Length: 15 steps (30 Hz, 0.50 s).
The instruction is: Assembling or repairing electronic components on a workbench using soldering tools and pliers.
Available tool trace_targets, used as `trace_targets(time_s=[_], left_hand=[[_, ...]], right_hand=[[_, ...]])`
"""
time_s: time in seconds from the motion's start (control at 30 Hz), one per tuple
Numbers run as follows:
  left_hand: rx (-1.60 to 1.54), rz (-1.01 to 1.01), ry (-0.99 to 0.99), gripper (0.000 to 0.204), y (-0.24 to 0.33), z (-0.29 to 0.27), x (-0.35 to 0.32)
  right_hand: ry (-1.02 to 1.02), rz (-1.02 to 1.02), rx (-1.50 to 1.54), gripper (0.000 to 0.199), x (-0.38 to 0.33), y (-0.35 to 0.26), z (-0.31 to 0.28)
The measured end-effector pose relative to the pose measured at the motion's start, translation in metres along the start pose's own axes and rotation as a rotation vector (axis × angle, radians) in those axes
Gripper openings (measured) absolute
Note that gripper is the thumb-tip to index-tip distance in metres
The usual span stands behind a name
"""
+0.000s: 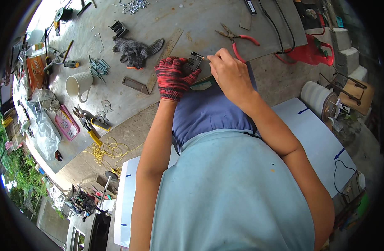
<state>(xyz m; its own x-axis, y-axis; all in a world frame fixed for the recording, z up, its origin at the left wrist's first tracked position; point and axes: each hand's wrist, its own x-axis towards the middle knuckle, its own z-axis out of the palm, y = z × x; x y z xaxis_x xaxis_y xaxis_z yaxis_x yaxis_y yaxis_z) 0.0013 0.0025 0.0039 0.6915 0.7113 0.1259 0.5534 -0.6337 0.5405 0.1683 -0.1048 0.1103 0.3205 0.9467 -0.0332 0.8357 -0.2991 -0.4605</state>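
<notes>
My left hand [174, 79], in a red and black knitted glove, is closed on a small dark metal bracket [194, 61] at the table's near edge. Bare, my right hand [231, 73] is pinched just right of the bracket. A tiny pale tip [204, 58] shows between the two; what my fingers hold is too small to name. Beyond my right hand lie long-nose pliers [231, 36] with red handles, jaws apart. A metal ruler [171, 43] runs along behind the glove. Left of it rest a grey knitted glove [133, 51] and a similar dark bracket [118, 29].
On the metal table [200, 21] are a rectangular metal frame [135, 85], long nails [99, 67], a white mug [78, 85], yellow-handled cutters [88, 123] and a pink tray [67, 122]. Black cables [270, 19] cross the right end. Yellow cord [110, 152] tangles below the edge.
</notes>
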Motion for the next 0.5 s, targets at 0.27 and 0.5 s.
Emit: trace_targets(time_s=[0.27, 0.5], left_hand=[[-0.012, -0.016, -0.01, 0.058, 0.0011, -0.0006, -0.0002], [-0.006, -0.023, -0.025, 0.058, 0.0008, -0.0009, -0.0007]], right_hand=[[0.044, -0.031, -0.029, 0.017, -0.0012, 0.0049, -0.0021], [0.082, -0.064, -0.031, 0.02, -0.0011, 0.0066, -0.0012]])
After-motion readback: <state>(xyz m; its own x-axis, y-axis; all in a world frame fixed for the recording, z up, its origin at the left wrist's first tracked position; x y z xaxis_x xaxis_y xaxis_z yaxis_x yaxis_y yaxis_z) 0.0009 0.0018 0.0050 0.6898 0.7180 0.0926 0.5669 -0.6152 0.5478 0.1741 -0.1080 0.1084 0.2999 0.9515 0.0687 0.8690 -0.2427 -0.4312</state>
